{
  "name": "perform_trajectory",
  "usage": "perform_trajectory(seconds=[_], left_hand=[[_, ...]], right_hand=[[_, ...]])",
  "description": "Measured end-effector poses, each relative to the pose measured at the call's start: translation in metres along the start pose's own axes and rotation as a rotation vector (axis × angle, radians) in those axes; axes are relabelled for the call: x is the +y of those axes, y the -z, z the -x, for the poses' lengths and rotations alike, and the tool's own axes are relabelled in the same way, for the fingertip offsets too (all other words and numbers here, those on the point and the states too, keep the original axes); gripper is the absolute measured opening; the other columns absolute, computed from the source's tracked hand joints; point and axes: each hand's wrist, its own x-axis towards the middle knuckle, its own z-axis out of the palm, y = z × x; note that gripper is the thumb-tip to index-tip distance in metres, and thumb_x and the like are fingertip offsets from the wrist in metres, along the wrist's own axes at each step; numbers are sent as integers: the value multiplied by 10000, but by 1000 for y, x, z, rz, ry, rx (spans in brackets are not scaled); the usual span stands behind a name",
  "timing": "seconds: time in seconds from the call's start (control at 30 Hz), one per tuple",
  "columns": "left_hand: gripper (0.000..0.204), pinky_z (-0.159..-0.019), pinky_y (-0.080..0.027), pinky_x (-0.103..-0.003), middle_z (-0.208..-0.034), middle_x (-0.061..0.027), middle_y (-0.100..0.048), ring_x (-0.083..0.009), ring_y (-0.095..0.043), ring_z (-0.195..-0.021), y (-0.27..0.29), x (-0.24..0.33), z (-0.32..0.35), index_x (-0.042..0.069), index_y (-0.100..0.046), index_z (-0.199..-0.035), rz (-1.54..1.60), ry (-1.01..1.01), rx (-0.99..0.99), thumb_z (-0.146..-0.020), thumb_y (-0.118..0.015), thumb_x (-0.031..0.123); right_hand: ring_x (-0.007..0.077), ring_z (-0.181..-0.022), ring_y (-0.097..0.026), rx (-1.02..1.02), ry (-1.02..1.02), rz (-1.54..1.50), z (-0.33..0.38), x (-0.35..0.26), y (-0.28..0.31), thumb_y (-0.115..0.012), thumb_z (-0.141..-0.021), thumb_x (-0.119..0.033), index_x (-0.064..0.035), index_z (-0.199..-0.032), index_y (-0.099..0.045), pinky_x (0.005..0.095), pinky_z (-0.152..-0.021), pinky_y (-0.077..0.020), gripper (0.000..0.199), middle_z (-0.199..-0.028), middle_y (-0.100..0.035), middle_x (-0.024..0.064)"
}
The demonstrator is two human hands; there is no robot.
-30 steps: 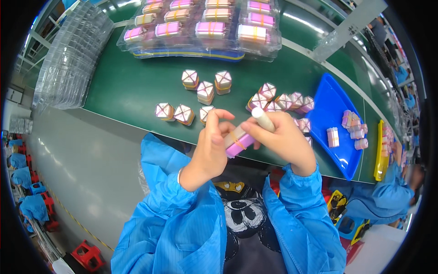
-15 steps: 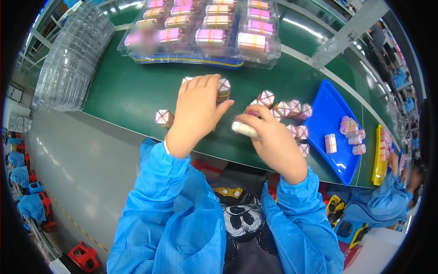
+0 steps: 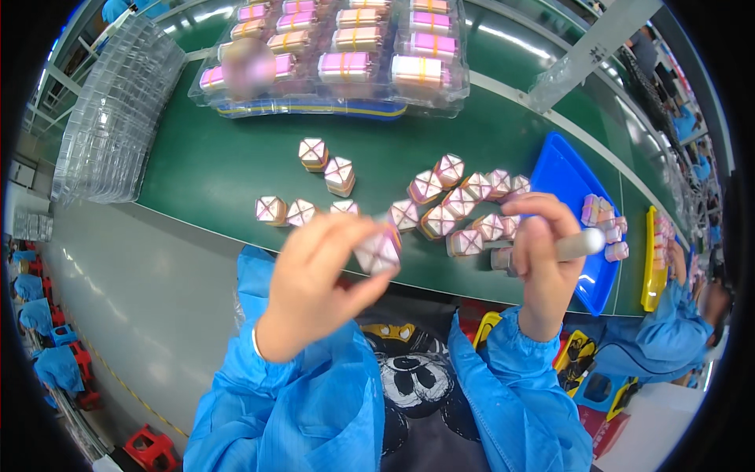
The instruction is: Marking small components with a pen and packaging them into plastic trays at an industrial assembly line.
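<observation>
The left hand (image 3: 314, 283) was raised at the centre of the frame, its fingertips pinched on a small pink-and-white box (image 3: 378, 252) held just above the near edge of the table (image 3: 212, 169). The picture was blurred there, so the exact finger placement could not be made out. The right hand (image 3: 543, 256) was closed around a pale cylindrical tool (image 3: 570, 245), right of centre, the tool lying roughly level and pointing toward the right edge.

The box appeared light, since a fingertip pinch carried it. It looked like a stiff carton with flat faces and sharp corners, likely to dent if squeezed hard, and possibly slippery if glossy. Opposite flat sides were judged the best place to take hold, clear of the crossed top.

Beyond the hands, more loose boxes (image 3: 452, 200) of the same kind lay on the green surface, a few at centre left and a tighter cluster at centre right. A blue tray (image 3: 562, 177) at the right held a few pink items. A clear blister tray (image 3: 338, 55) of packed pink units sat at the top, and a stack of empty clear trays (image 3: 110, 110) at the upper left.

Compared with half a second earlier, the left hand had come off the table, where it had been spread over the boxes, and now carried one. The right hand had shifted to the right, the tool turned outward.
</observation>
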Motion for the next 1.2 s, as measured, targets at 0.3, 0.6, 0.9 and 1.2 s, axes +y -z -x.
perform_trajectory(seconds=[0.3, 0.6, 0.9, 1.2], left_hand=[[436, -818, -539, -347, -1046, -125, -662, -271, -668, -938, -75, -30, 41, 20, -665, -1084, 322, 240, -73, -687, -840, 63], [430, -802, -547, -339, -1047, -119, -653, -274, -669, -934, -80, -41, 49, 29, -664, -1064, 399, 230, -38, -672, -839, 45], [389, -781, -543, -342, -1012, -108, -643, -270, -660, -901, -77, -40, 49, 26, -655, -1018, 390, 249, -58, -678, -837, 68], [397, -806, -533, -345, -1060, -113, -654, -297, -665, -940, -81, -38, 47, 32, -638, -1080, 394, 216, -48, -733, -815, 106]], right_hand=[[36, -515, -416, -187, 104, -527, -3, 47, -43, -517, -1017, -214, 11, -1046, -587, 203, -458, -341, 237, -808, -598, 88], [113, -663, -554, -410, 136, -327, -2, 58, -71, -604, -976, -220, 25, -1015, -645, 263, -564, -441, 251, -829, -607, 78], [126, -562, -441, -423, 197, -181, -3, 73, -80, -558, -978, -171, -14, -728, -531, 286, -506, -349, 297, -670, -542, 65], [73, -498, -391, -331, 231, -497, -9, 63, -62, -502, -1013, -253, -66, -770, -492, 233, -427, -300, 307, -722, -525, 62]])
